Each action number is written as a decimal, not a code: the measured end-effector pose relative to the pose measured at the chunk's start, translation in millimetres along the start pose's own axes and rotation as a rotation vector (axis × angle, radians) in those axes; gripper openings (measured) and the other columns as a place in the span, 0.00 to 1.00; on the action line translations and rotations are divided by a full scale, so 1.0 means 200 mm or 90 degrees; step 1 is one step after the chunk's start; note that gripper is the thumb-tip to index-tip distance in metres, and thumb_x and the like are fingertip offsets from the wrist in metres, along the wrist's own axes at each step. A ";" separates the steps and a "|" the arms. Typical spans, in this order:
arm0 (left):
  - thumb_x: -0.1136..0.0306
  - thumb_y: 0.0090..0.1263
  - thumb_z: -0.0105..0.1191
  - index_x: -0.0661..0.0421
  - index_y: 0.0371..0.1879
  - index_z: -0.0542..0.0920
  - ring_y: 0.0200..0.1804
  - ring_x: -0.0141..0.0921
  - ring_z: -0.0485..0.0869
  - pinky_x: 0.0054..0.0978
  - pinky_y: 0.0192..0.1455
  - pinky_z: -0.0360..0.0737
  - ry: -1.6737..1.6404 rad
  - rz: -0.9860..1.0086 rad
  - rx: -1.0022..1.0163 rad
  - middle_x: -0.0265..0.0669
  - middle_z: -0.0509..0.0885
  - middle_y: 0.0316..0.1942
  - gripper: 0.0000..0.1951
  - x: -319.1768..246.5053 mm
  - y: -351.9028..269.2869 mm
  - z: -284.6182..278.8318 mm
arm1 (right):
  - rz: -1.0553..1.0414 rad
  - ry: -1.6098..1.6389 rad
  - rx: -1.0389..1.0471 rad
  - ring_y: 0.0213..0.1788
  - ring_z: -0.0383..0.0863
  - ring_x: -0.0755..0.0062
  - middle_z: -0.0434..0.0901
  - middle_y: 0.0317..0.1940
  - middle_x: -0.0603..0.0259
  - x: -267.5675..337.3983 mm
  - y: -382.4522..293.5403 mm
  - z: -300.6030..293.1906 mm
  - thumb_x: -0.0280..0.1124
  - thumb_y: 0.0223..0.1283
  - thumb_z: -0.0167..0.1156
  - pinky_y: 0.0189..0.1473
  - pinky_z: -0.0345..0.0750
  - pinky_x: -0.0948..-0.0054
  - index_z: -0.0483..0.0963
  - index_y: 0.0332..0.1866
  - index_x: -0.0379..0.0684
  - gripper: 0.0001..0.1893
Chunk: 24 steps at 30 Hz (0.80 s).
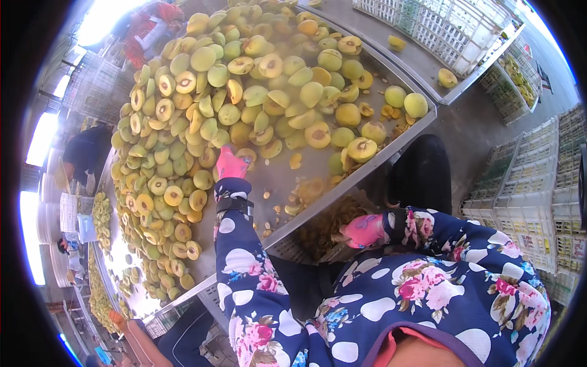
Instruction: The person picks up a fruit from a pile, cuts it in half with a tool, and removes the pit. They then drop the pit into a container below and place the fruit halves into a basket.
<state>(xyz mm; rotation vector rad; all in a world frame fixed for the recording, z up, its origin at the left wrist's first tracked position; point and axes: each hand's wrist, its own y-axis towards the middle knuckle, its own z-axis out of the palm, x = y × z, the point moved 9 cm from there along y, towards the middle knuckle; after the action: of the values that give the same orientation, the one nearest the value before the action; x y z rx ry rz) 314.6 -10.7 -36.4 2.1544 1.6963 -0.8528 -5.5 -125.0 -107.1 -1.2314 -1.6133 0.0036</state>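
My left hand (232, 164), in a pink glove, reaches over the metal table (270, 183) to the near edge of a heap of halved yellow-green stone fruit (202, 124). Its fingertips meet the fruit, but whether they grip a piece is hidden. Many halves lie cut side up, some with the pit still in place. My right hand (364, 230), also pink-gloved, hangs below the table rim, over a crate (293, 250) of brownish scraps (325, 229). The fingers of that hand point down and left, and what they may hold cannot be made out.
Scraps and loose pits (312, 188) lie near the table's raised metal rim (348, 179). Stacked plastic crates (523, 192) stand at right, with more crates (431, 27) beyond. A co-worker's hand (118, 319) is at lower left; another person (87, 151) bends at far left.
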 end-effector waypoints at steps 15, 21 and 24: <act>0.64 0.61 0.49 0.64 0.47 0.70 0.53 0.50 0.72 0.42 0.53 0.73 -1.233 -0.232 0.271 0.55 0.71 0.51 0.19 -0.36 -1.04 0.29 | -0.089 0.549 -0.032 0.18 0.71 0.84 0.71 0.24 0.67 0.46 -0.22 -0.33 0.40 0.63 0.49 0.19 0.69 0.83 0.63 0.40 0.41 0.13; 0.57 0.65 0.45 0.61 0.53 0.68 0.54 0.46 0.72 0.42 0.58 0.69 -1.345 -0.200 0.223 0.50 0.72 0.53 0.23 -0.32 -1.07 0.34 | -0.056 0.506 -0.089 0.18 0.70 0.84 0.71 0.24 0.67 0.43 -0.24 -0.33 0.40 0.63 0.49 0.19 0.68 0.83 0.62 0.39 0.41 0.13; 0.57 0.67 0.42 0.60 0.56 0.67 0.54 0.43 0.72 0.41 0.60 0.68 -1.391 -0.184 0.202 0.47 0.72 0.54 0.24 -0.36 -1.08 0.34 | -0.044 0.503 -0.107 0.18 0.69 0.84 0.70 0.23 0.68 0.44 -0.26 -0.33 0.40 0.63 0.49 0.19 0.68 0.83 0.62 0.38 0.41 0.12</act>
<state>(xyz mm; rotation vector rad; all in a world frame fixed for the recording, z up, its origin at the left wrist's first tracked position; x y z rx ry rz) 79.3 -45.2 -15.7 0.0454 0.4679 -2.1676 12.5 -124.1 13.5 -1.1002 -0.9680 -0.5997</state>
